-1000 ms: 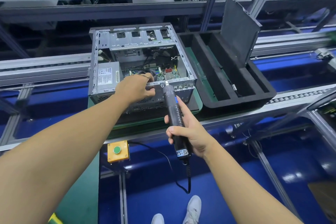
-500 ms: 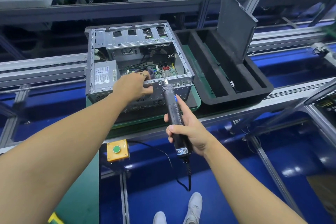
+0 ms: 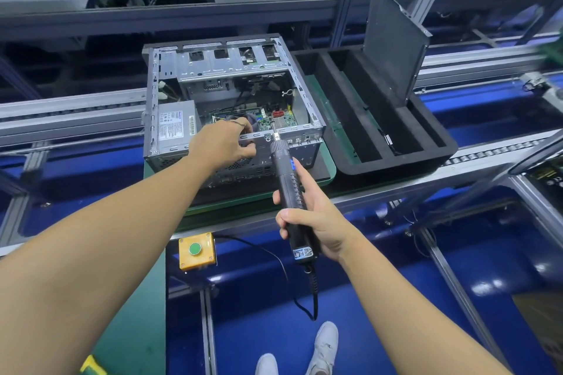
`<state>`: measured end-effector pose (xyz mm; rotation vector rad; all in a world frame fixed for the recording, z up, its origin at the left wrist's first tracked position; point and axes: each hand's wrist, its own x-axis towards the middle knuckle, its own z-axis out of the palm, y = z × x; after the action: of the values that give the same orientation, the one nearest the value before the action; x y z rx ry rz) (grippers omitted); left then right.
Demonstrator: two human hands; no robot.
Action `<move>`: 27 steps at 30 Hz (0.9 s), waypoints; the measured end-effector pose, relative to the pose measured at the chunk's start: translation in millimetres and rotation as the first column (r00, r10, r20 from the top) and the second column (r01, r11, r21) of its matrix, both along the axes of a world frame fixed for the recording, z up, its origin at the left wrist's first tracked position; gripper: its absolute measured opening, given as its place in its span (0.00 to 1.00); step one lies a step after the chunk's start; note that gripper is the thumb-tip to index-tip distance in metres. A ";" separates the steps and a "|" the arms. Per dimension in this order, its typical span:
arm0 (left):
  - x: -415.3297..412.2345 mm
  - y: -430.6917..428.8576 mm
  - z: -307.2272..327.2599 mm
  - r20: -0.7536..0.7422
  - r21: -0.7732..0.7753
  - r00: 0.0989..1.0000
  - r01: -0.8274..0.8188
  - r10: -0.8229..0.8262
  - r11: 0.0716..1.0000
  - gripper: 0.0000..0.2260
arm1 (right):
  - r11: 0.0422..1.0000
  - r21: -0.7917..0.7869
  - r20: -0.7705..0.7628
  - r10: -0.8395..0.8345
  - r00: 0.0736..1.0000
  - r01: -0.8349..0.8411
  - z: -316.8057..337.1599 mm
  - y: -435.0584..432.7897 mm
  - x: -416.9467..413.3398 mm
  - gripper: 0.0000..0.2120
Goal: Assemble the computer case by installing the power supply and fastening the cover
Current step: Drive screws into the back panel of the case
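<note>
right of case (image 3: 225,70) — foam tray (image 3: 393,166) (panel (image 3: 393,46) standing)

Black foam tray (image 3: 396,166) with long slots on the conveyor surface, yellow box (image 3: 197,256) with 1 green button below the front rail, grey aluminium rails (image 3: 70,106) running crosswise, glossy blue floor (image 3: 380,292), 2 white shoes (image 3: 324,344) at the bottom edge

Power supply (image 3: 175,143), inside computer case (image 3: 151,94): white rating label (image 3: 170,128) on its top face, dense print in blocks with a blue brand word at one corner, all too small to read. Just beside it is a narrow barcode strip (image 3: 191,125), digits illegible.

Electric screwdriver (image 3: 289,192): white sticker (image 3: 302,253) near the cord end with a square code and a short blue word, unreadable. Blue patch (image 3: 293,164) higher on the barrel, marks blurred.

Nothing legible letter for letter.
</note>
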<state>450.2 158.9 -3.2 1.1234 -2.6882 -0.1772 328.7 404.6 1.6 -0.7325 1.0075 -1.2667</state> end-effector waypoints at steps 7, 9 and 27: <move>2.0 -1.4 4.5 -0.018 0.076 0.999 0.033 -0.032 0.997 0.12 | 1.000 0.003 -0.015 0.007 1.000 -0.007 3.0 -1.2 1.5 0.50; 2.0 -1.5 4.6 -0.026 0.075 0.999 0.038 -0.036 0.996 0.12 | 1.000 0.010 -0.015 0.010 1.000 -0.009 3.0 -1.1 2.4 0.50; -0.7 1.3 10.9 -0.006 0.119 1.000 0.000 0.001 0.993 0.11 | 0.998 0.054 -0.017 0.021 1.000 -0.020 -9.0 5.6 8.3 0.49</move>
<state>449.4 160.2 7.7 1.1546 -2.7031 -0.3451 337.1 410.2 -7.5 -0.7116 1.0421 -1.2133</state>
